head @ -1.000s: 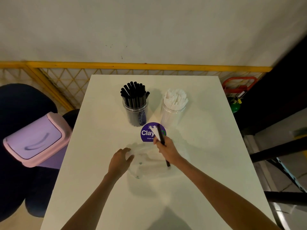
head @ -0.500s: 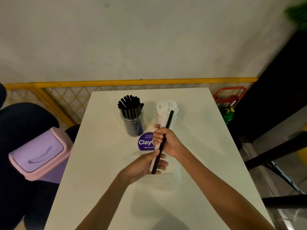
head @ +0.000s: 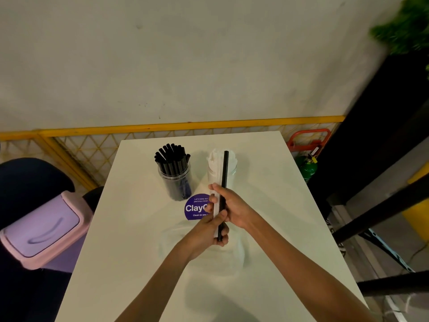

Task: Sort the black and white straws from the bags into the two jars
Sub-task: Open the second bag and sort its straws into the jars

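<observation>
A pink bin with a lilac swing lid [head: 41, 228] stands at the far left, beside a white tabletop [head: 130, 240]. Toward the tabletop's far end stands a clear jar of black straws [head: 174, 175], upright. Just in front of it lies a round purple sticker [head: 196, 209]. The person's left hand [head: 206, 231] is raised over a crumpled clear plastic bag [head: 171, 247], its fingers curled round the lower ends of a white straw [head: 216, 205] and a black straw [head: 224, 170] held side by side. The black straw points away, its tip crossing in front of the jar of white straws [head: 213, 166]. The right hand [head: 234, 205] grips the straws' middle. A green cylinder [head: 307, 168] sits on the floor at the right.
</observation>
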`<state>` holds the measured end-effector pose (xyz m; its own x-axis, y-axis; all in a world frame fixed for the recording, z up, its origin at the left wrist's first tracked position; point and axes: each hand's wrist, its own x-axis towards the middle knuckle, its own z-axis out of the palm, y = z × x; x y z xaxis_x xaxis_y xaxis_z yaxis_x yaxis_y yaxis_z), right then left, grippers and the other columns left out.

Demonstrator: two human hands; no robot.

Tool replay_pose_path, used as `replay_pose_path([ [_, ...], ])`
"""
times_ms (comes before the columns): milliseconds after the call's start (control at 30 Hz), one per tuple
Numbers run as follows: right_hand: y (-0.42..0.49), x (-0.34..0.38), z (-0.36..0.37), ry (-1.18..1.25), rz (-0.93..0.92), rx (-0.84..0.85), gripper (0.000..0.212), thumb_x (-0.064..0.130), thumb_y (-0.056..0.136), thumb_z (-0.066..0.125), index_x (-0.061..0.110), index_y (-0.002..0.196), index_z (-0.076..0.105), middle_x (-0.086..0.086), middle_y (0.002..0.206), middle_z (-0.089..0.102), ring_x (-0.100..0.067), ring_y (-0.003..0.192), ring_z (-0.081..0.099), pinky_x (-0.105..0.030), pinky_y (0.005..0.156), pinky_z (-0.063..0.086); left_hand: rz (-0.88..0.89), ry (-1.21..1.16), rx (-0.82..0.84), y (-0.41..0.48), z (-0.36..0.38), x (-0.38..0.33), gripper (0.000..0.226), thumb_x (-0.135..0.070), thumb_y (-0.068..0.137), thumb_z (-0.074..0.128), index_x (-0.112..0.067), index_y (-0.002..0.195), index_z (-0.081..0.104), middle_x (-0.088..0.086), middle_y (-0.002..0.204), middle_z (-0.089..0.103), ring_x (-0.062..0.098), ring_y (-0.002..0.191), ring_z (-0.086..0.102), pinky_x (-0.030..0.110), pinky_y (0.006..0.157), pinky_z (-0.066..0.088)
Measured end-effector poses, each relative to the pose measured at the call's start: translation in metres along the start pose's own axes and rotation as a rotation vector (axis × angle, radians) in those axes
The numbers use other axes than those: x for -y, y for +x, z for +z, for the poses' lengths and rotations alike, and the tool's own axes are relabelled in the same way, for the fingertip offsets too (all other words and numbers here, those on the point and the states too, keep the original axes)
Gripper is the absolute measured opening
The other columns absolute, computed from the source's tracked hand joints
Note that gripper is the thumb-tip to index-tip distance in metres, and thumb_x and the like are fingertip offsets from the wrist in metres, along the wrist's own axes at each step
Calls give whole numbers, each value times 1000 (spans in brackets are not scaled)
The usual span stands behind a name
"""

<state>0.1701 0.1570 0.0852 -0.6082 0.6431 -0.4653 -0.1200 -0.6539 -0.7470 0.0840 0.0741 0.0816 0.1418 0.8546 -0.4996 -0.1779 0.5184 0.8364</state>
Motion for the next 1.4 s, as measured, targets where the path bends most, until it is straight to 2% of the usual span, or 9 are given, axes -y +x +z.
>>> replay_pose_path([
  [133, -2, 4, -6, 13, -54, -45, 15, 25, 100, 42, 13, 101, 51, 7, 48, 41, -7, 43, 47, -24, 57, 52, -38, 165, 72, 2, -9, -9, 37, -40, 94, 45, -7, 104, 58, 6, 86, 68, 18, 82, 66, 31, 81, 54],
  [267, -3, 13, -18, -10, -81, -73, 17, 25, 100, 43, 16, 103, 57, 8, 46, 38, -6, 39, 38, -17, 44, 40, -68, 304, 6, 9, -26, -29, 42, -44, 91, 50, -10, 111, 62, 6, 105, 69, 15, 93, 67, 27, 85, 51],
  [433, -5, 13, -24, -75, -46, -25, 23, 30, 99, 44, 19, 111, 59, 10, 46, 38, -3, 38, 32, -14, 39, 32, 125, 161, -301, 37, -35, -59, 30, -31, 92, 53, -6, 106, 62, 4, 94, 68, 14, 83, 64, 23, 72, 52],
  [567, -5, 12, -23, -102, -12, -16, 45, 33, 97, 47, 5, 133, 46, 10, 47, 45, -2, 36, 35, -14, 38, 32, 206, 146, -355, 55, -26, -74, 17, -26, 89, 60, -10, 84, 62, 3, 74, 65, 10, 69, 63, 22, 67, 50],
  [767, -6, 18, -30, -114, -2, -5, 49, 35, 97, 45, 5, 135, 44, 7, 53, 51, -2, 38, 39, -14, 40, 34, 252, 200, -371, 72, -15, -78, 19, -11, 85, 65, -9, 68, 56, -9, 45, 59, 2, 43, 59, 24, 62, 43],
  [900, -4, 20, -37, -81, -8, -19, 43, 34, 98, 44, 8, 131, 52, 1, 62, 57, -5, 43, 45, -16, 43, 40, 247, 182, -329, 80, -17, -83, 9, -10, 86, 63, -9, 78, 62, -7, 57, 68, 8, 51, 65, 31, 75, 51],
  [1067, -5, 22, -45, -42, -13, -82, 23, 32, 99, 42, 17, 106, 59, -5, 74, 68, -8, 46, 55, -19, 47, 46, 278, 208, -387, 86, -26, -106, 11, -12, 89, 60, -4, 96, 63, 1, 75, 70, 2, 55, 65, 17, 58, 54],
  [1200, -5, 23, -54, -65, -15, -142, 20, 33, 99, 43, 22, 103, 59, -8, 88, 68, -10, 51, 61, -22, 52, 50, 460, 253, -562, 91, -44, -138, 16, -8, 89, 59, 1, 103, 58, 16, 88, 68, 6, 59, 67, 22, 61, 58],
  [1400, -4, 27, -65, -51, -27, -206, 23, 33, 99, 44, 20, 109, 60, -5, 78, 67, -9, 44, 52, -20, 48, 46, 667, 452, -653, 96, -55, -160, 16, -6, 92, 54, -6, 105, 45, 16, 88, 66, 18, 69, 66, 22, 59, 56],
])
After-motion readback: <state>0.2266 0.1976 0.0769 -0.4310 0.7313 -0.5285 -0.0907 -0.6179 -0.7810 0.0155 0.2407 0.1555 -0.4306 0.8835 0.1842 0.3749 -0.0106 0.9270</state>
